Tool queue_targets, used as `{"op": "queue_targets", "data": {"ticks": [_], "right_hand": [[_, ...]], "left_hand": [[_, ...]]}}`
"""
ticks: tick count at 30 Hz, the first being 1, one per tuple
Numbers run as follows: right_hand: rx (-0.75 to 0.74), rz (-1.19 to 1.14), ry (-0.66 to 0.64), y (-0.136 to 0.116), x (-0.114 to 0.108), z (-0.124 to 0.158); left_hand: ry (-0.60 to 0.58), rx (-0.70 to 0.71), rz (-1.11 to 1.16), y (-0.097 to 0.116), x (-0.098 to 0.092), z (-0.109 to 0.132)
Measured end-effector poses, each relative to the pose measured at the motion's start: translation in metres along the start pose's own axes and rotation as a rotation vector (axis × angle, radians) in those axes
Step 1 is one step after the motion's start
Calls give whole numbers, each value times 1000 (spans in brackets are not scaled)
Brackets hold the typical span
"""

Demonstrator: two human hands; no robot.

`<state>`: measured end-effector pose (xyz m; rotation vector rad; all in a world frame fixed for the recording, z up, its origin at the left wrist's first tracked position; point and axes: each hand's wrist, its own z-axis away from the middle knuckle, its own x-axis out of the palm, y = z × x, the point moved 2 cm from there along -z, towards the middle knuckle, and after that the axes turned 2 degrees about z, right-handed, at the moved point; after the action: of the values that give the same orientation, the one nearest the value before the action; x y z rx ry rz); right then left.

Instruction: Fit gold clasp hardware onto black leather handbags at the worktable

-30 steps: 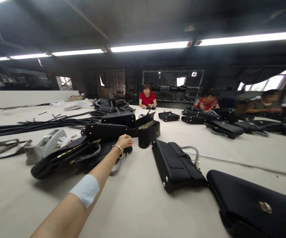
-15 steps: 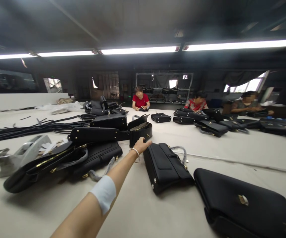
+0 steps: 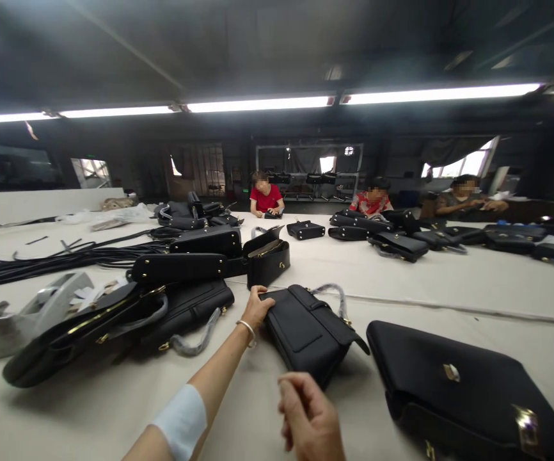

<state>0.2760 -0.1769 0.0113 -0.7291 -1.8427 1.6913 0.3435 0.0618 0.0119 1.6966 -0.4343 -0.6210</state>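
A black handbag [image 3: 300,326] lies tilted on the pale table, its flap towards the right and its plastic-wrapped handle [image 3: 335,296] behind. My left hand [image 3: 258,307] grips the bag's far left corner, thumb on top. In front of the bag's near edge is my right hand [image 3: 310,416], apart from it, with curled fingers and thumb close to the index finger; nothing shows in it. To the right, another black handbag [image 3: 464,384] with gold-coloured metal fittings lies flat. An open black bag [image 3: 270,262] stands just beyond my left hand.
Several black bags [image 3: 181,266] and a grey tape dispenser [image 3: 41,314] are at left, with black straps [image 3: 80,256] behind. More bags [image 3: 396,243] lie at far right. Three people [image 3: 266,195] sit across the table [image 3: 430,288].
The handbag under my left hand has come nearer and slightly left, its near side turned down. My right hand has entered from below. The view has shifted slightly.
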Motion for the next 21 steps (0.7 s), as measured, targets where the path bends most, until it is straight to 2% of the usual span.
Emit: {"op": "queue_targets", "data": {"ticks": [3, 5, 6, 8, 11, 14, 16, 21], "right_hand": [[-199, 1, 548, -13, -42, -13], [-247, 75, 747, -21, -64, -17], [-230, 102, 776, -23, -71, -19], [-162, 133, 751, -25, -79, -23], [-31, 171, 527, -24, -75, -24], [101, 116, 282, -22, -69, -20], [105, 69, 245, -19, -67, -18], [-89, 107, 344, -5, -46, -7]], "left_hand": [[-3, 57, 149, -11, -25, 38], [-5, 87, 213, -16, -43, 68], [-14, 99, 234, -17, -52, 82], [-51, 113, 262, -19, -66, 109], [-92, 112, 289, -17, -81, 137], [-51, 97, 307, -16, -91, 147], [-11, 92, 309, -16, -96, 150], [95, 97, 251, -8, -110, 156]]}}
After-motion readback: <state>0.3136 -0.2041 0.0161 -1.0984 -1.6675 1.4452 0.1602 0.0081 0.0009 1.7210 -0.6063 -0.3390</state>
